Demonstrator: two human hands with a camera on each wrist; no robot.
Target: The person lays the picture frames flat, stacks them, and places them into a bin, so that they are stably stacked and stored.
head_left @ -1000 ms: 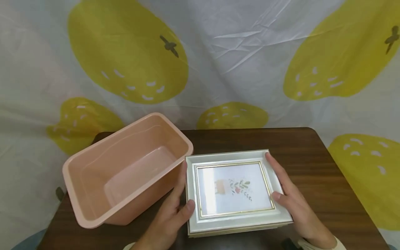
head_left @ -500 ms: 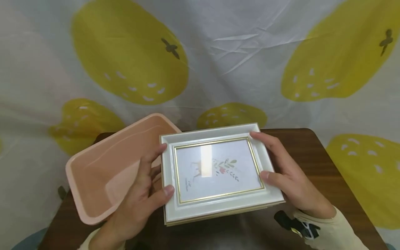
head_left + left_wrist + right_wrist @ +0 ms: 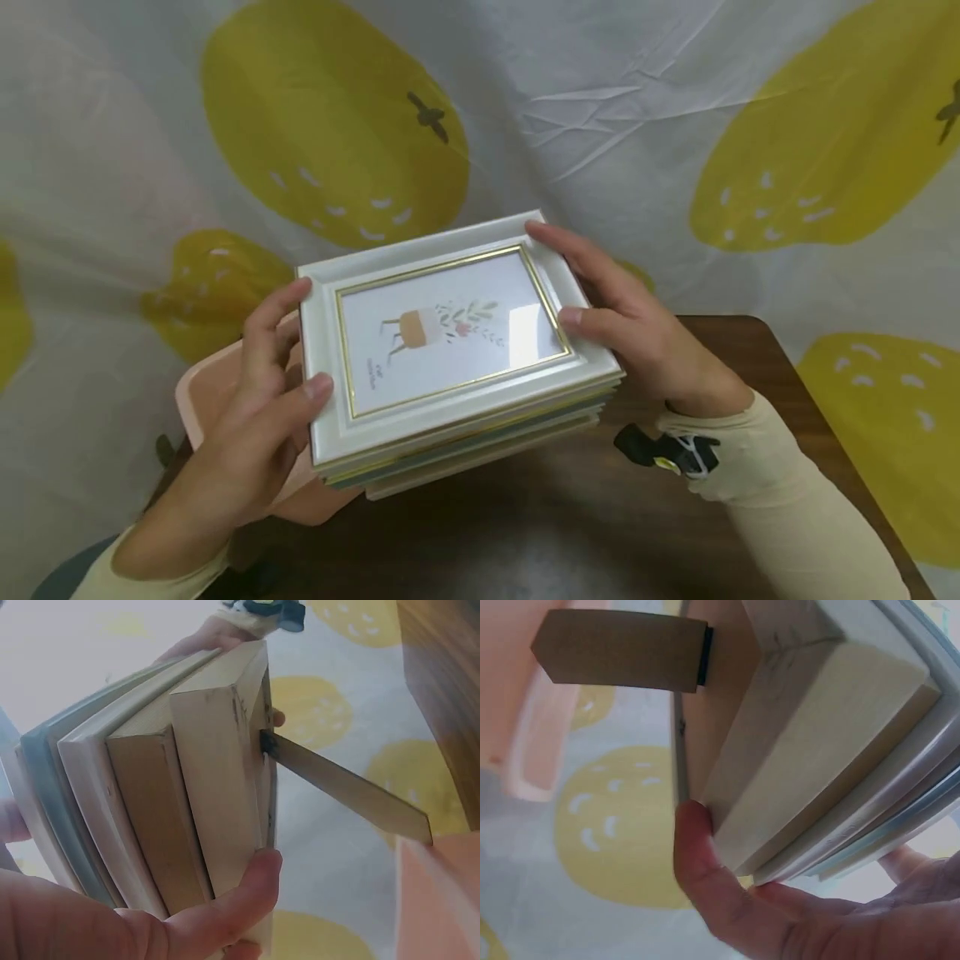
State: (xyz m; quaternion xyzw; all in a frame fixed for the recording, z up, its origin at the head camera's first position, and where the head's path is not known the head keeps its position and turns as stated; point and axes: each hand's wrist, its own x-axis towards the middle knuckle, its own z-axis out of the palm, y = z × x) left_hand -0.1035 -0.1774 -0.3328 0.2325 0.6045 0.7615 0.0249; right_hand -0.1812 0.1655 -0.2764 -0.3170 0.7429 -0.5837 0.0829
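Between both hands is a stack of several picture frames [image 3: 450, 329], lifted above the table and tilted. The top frame is white with a thin gold inner edge; its print shows a deer-like figure and a leafy flower sprig. Beneath it, bluish-grey, white and tan frame edges show. My left hand [image 3: 255, 408] grips the left side, thumb on the top border. The right hand [image 3: 637, 333] grips the opposite side with its thumb on top. In the wrist views, fingers hook around the bottom frame, whose stand flap [image 3: 345, 784] sticks out from its back.
A pink plastic bin [image 3: 210, 379] stands on the left of the dark wooden table [image 3: 555, 517], partly hidden behind the left hand and the frames. Behind the table hangs a pale cloth [image 3: 585, 183] printed with yellow fruit.
The stack has risen and moved left, from beside the pink bin to partly in front of it. Both hands have kept their hold, and more of the lower frames shows.
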